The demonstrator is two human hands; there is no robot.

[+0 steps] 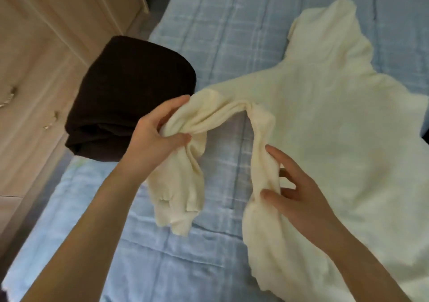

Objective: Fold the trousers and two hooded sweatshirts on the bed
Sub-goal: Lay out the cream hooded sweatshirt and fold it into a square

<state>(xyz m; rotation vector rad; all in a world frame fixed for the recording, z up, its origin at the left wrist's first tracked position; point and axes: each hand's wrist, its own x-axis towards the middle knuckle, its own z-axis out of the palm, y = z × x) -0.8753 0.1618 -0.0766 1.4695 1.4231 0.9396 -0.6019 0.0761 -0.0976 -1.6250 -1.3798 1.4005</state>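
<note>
A cream hooded sweatshirt [325, 116] lies spread on the bed [232, 34], its far side cut off by the frame. The left hand [157, 137] grips its bunched sleeve [185, 185]. The right hand [299, 190] pinches the body's side edge. A folded dark garment [130, 97], its kind unclear, sits beside it.

Open lane: bare light-blue checked quilted bedspread [232, 46] runs up the middle, between the dark brown folded fabric bundle [130, 97] at the bed's left edge and the cream hooded sweatshirt [336, 116] spread over the right half. More bare quilt lies near, between the two forearms, and at lower left. Obstacles: the sweatshirt's sleeve [185, 185], bunched in the left hand [157, 134], cuff hanging over the quilt; side edge raised in the right hand [299, 185] pinch; pale wooden cabinet [46, 46] close along the bed's left side, beyond the bundle
</note>
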